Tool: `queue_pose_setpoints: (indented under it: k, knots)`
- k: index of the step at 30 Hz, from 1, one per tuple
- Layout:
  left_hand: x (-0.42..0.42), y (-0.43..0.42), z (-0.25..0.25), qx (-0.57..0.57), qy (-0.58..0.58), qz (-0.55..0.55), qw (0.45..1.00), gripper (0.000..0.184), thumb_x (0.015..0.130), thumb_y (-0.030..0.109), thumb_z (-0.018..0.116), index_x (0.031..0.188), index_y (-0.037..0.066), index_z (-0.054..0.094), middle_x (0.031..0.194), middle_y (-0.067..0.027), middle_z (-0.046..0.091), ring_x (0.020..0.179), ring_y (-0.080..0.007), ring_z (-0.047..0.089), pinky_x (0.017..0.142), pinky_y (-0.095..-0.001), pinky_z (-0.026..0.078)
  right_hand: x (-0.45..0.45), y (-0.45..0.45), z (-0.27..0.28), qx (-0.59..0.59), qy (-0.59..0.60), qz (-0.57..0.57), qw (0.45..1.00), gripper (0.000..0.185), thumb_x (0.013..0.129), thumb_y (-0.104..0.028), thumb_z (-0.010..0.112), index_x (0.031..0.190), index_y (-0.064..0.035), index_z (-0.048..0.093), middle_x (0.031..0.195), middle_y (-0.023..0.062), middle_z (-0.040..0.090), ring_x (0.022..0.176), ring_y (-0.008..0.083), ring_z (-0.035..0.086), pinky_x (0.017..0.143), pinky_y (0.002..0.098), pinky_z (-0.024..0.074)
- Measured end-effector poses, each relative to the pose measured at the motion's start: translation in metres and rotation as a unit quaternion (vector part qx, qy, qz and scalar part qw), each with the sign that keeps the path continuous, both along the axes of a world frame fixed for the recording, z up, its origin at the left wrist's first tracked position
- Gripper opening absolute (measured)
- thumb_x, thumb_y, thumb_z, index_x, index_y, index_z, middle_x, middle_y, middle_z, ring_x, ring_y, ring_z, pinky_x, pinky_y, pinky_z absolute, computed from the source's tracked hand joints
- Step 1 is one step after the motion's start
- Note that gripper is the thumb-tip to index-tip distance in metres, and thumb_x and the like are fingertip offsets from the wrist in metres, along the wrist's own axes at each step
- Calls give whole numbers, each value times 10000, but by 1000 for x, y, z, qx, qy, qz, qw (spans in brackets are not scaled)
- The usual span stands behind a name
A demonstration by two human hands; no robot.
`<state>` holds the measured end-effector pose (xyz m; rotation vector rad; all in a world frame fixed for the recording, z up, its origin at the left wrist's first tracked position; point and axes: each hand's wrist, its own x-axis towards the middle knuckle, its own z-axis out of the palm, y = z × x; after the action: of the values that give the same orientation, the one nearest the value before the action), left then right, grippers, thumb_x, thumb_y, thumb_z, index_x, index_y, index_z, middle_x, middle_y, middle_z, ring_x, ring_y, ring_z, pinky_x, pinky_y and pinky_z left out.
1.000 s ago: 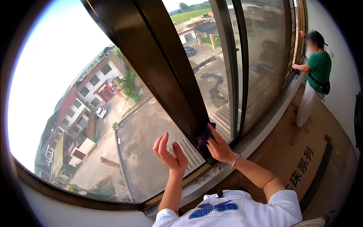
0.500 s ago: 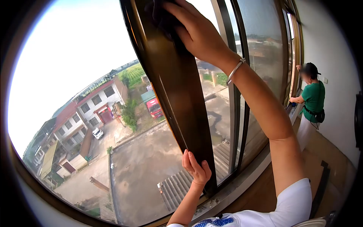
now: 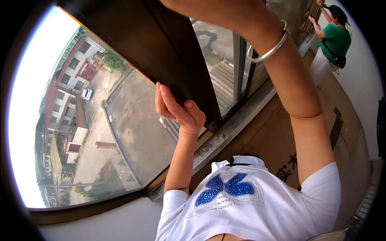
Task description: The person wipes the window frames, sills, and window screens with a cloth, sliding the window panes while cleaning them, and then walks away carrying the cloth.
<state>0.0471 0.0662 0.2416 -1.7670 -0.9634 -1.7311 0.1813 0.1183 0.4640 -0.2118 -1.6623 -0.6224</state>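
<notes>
Since half a second ago, the right hand [image 3: 225, 14] has passed partly beyond the upper edge of the view, the left hand [image 3: 179, 108] sits higher and further left in the picture, and the co-worker [image 3: 337, 40] on the far right has raised both arms to the far window frame. Only the back part of the right hand shows, above a silvery bangle [image 3: 259, 60]; its fingers are cut off, so I cannot tell whether they are clamped on the dark cloth seen earlier, nor where that cloth is. The left hand holds nothing, fingers loosely bent and close together, thumb apart from them, at the left edge of the window post [image 3: 161, 48]; contact is unclear. This broad brown post stands with its long axis upright, its foot at the pale sill [image 3: 245, 116] and its length slanting across the view toward the upper left. Glass lies on its left and right, with a white vehicle [image 3: 87, 94] in the yard outside. Printed cardboard [image 3: 269, 140] lies flat on the floor, right of the sill. At the co-worker's waist hangs a black pouch [image 3: 341, 62], its contents hidden.
</notes>
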Motion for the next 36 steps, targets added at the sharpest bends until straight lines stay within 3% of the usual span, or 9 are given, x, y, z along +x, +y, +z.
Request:
queue_pose_setpoints:
  k: [2,5,8,10,18,24,25,31,36]
  knots:
    - [-2,5,-2,-6,20,20,1000,579,1011,321,306,1430,-66,201,1381,-209,234,1227,-307,339,1006,-400,309,-7,-24,-104,-166,30,42,985,472,794,-52,598,1254,-100,502,1395,143,414,1152,381,501,959,438,449]
    - [-4,15,-12,-11,-2,16,1000,629,1006,342,282,1455,-61,103,1387,-208,195,1203,-305,371,959,-418,384,-28,-47,-247,-336,123,99,928,484,830,-84,549,1304,-47,459,1448,218,310,1239,433,406,1045,458,343]
    - [-6,16,-9,-5,45,129,991,612,1016,346,246,1468,-42,103,1400,-214,224,1224,-295,349,980,-373,348,-51,-81,-357,-530,247,78,807,484,877,-65,480,1339,38,383,1470,253,234,1316,411,318,1095,429,255]
    - [-12,21,-2,43,122,134,982,555,1027,276,259,1479,-6,105,1466,-203,208,1230,-270,354,986,-358,339,-67,-82,-417,-573,405,71,709,510,906,-72,447,1371,72,295,1439,247,272,1321,407,306,1102,412,235]
    - [-5,22,-13,20,76,26,997,579,1003,193,366,1473,-13,97,1533,-169,98,1378,-251,231,1107,-354,264,-72,-67,-588,-669,455,-107,578,496,873,-33,400,1354,44,306,1378,252,326,1284,406,334,1099,409,247]
    - [3,24,-16,17,-24,-48,998,561,988,113,373,1473,-3,115,1541,-135,115,1373,-202,240,1115,-316,263,-44,-29,-652,-621,439,-248,600,443,744,95,475,1179,20,438,1271,241,430,1156,419,432,1013,442,343]
    - [-5,22,-19,-4,-35,-30,999,548,998,138,379,1499,174,160,1507,62,207,1208,-65,393,987,-288,425,-36,-17,-657,-597,433,-292,609,382,750,75,499,1124,10,459,1238,248,450,1105,425,455,956,458,372]
    - [-8,22,-18,-8,-16,-24,1000,557,994,132,395,1498,200,170,1503,66,220,1205,-63,396,987,-298,424,18,0,-648,-501,505,-407,573,365,802,-30,563,1161,-20,500,1228,214,457,1091,408,454,951,475,367]
    - [0,20,-18,-24,-47,-50,997,562,993,133,402,1498,212,171,1507,82,213,1217,-68,386,994,-314,418,-3,-1,-652,-608,392,-381,576,322,776,4,555,1096,-2,528,1204,189,479,1061,398,455,932,462,384]
